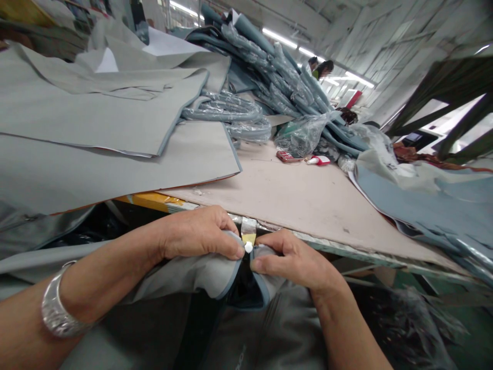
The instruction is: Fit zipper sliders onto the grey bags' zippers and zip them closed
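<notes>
Grey fabric with blue-edged binding (208, 275) hangs at the near side of the table. My left hand (202, 234) pinches its edge between thumb and fingers, just left of a small white knob (248, 247). On the other side of the knob, my right hand (287, 257) pinches another bound edge of the fabric. A dark gap shows below, between the two held edges. The knob sits under a taped tab (248, 228) at the table's front edge. A wide silver bracelet (61, 303) is on my left wrist.
Large grey panels (115, 113) are layered on the table (292, 190) at left. Behind lie plastic-wrapped blue-grey bundles (277, 77). A small red-and-white bottle (319, 160) lies near clear plastic. Blue-grey material (431, 200) covers the right side. People (321, 68) are far back.
</notes>
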